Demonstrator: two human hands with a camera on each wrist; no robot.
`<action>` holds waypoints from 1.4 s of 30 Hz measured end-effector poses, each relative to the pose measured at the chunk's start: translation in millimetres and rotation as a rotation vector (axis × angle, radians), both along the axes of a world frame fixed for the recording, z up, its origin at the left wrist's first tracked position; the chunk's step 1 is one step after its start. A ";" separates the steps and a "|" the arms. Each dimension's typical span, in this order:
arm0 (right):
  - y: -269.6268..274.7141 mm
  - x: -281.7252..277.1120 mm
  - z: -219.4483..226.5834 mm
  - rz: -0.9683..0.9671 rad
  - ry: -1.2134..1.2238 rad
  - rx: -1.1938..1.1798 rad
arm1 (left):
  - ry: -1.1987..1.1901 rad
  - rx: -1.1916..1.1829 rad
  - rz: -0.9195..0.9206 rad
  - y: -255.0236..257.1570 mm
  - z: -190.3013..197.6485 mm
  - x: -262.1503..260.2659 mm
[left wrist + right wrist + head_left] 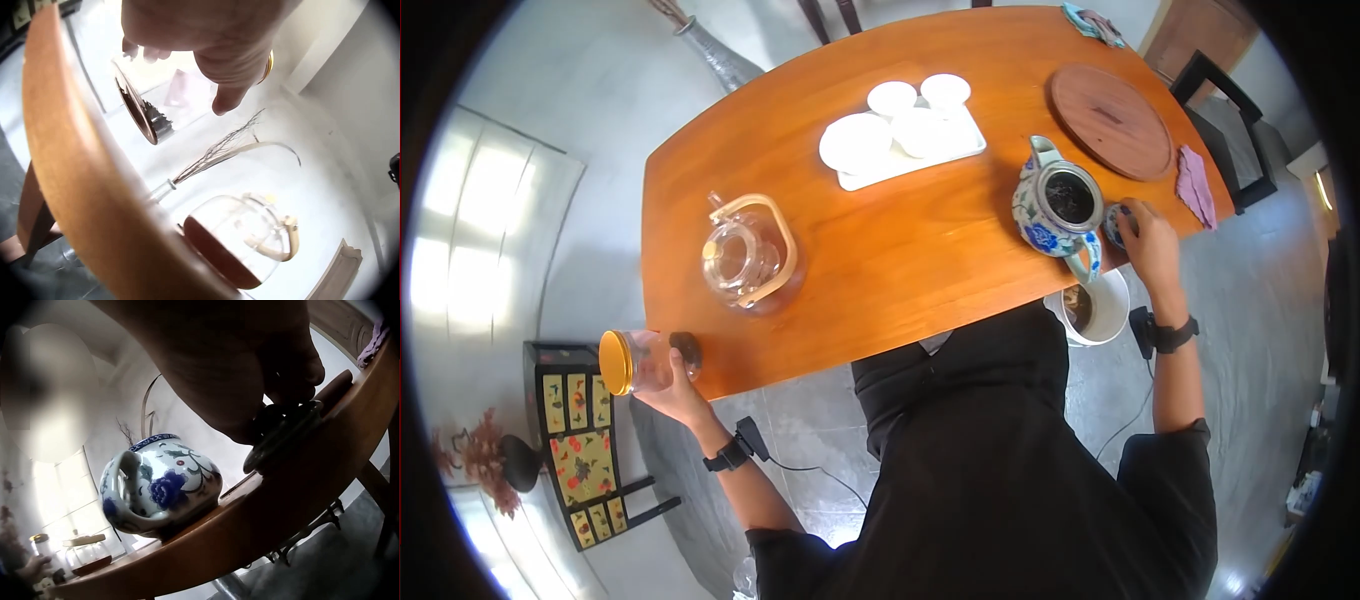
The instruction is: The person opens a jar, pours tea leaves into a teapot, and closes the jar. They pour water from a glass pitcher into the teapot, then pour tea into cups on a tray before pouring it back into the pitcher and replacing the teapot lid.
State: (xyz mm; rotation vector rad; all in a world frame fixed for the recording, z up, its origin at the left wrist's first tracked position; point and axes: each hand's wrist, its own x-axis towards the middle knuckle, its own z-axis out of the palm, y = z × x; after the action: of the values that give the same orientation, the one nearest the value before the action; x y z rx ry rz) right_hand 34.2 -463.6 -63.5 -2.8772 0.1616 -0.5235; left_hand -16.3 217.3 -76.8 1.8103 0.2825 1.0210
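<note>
At the table's left corner, my left hand [672,392] grips a clear jar [645,362] with a gold lid, tipped on its side; dark leaves lie inside the jar [164,115] in the left wrist view. My right hand [1150,240] pinches a small blue-and-white lid [1116,226] at the table's right edge. Just left of it stands the floral teapot [1040,212], uncovered, dark contents showing in its mouth. In the right wrist view the lid [284,434] is low at the tabletop, under the fingers, beside the teapot [165,481].
A glass teapot [745,255] with brown liquid stands at left on the table [900,260]. White cups [855,143] sit on a white tray [915,165]. A round wooden tray [1110,120] and pink cloth [1195,187] are at right. A white bucket [1112,308] stands below the edge.
</note>
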 end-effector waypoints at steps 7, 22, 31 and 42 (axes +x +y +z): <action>52.1 -23.2 74.8 -0.102 -0.034 0.149 | 0.150 0.061 -0.175 -106.0 59.3 -78.5; 230.0 -95.9 105.4 1.049 0.031 0.490 | 0.642 -0.046 -1.114 -242.6 32.5 -81.3; 243.0 -94.5 86.8 1.306 -0.011 0.892 | 0.867 -0.242 -1.516 -206.8 60.2 -74.3; 227.4 -48.7 85.6 0.999 0.234 1.571 | 0.533 -0.063 -1.893 -193.4 53.3 -53.8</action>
State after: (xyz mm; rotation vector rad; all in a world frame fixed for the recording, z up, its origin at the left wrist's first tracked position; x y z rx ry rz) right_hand -14.5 -236.2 22.0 -1.1775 -0.5510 0.1629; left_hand -70.1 24.0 -23.5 1.3629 -0.9491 -0.7803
